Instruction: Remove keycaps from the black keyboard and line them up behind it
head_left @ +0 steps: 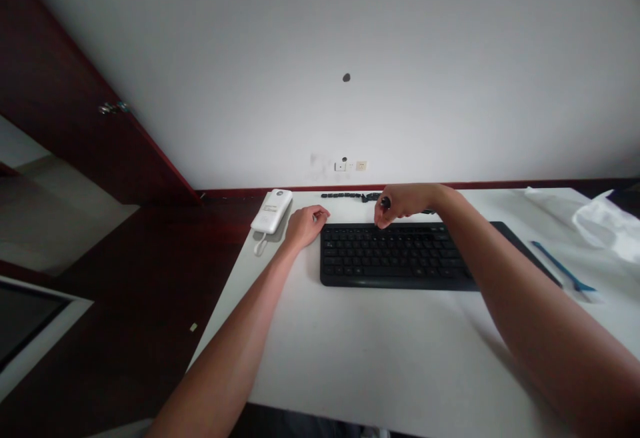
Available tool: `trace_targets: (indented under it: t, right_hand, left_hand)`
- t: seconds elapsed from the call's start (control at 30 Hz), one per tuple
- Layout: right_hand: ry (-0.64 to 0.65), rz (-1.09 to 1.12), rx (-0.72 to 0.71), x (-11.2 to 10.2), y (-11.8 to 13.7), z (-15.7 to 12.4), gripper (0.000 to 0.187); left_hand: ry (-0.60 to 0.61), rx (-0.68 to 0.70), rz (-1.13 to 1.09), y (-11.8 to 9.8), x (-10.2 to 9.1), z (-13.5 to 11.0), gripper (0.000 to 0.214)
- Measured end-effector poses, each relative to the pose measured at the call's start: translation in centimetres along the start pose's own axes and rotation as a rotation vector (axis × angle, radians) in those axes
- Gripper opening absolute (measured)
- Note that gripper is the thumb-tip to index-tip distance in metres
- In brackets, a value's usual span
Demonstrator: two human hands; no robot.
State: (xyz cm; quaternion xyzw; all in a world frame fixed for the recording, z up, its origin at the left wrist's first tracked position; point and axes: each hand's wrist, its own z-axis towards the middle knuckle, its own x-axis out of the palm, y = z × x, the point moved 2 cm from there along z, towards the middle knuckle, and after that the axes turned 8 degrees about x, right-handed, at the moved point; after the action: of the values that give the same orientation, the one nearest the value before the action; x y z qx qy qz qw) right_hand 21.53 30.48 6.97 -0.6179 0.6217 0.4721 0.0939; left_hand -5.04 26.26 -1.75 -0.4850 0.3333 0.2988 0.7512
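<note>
1. A dark-red wooden door [75, 85] with a metal handle [114, 108] stands well to the left of the black plastic computer keyboard [395, 258].
2. A white rectangular device [271, 210], its thin white cord [259, 246] looping out from one end, lies on the white counter [380, 351] just left of the keyboard.
3. The left hand [311, 226] rests just beside the keyboard's left end, relaxed, with fingers loosely curled and nothing visible in its grasp.
4. A row of small black pieces [345, 195] lies just behind the keyboard. They are too small to identify, and a careless wrist could scatter them toward the wall.
5. The right hand [404, 201] hovers over the keyboard's far edge, hiding the row's right end. Its fingertips [380, 215] pinch a small dark piece [385, 203]. So slight a hold could slip, dropping the piece between the keys.
6. The right forearm [530, 285] crosses above the keyboard's right end, blocking the view of the keys there.
7. Right of the keyboard, a slender blue plastic strip [563, 266] lies near the forearm, which could nudge it. A crumpled white plastic bag [605, 225] sits farther right.
</note>
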Motion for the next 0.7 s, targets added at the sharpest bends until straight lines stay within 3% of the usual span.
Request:
trace_targets:
  t: [0.23,0.7]
  right_hand:
    - [0.131,-0.033,0.007,1.3,0.0,1.2,0.025]
    - [0.082,-0.071,0.053,1.7,0.3,1.5,0.023]
  left_hand:
    - [0.001,-0.008,0.015,-0.1,0.0,0.0,0.021]
    - [0.0,-0.003,0.002,0.0,0.0,-0.1,0.021]
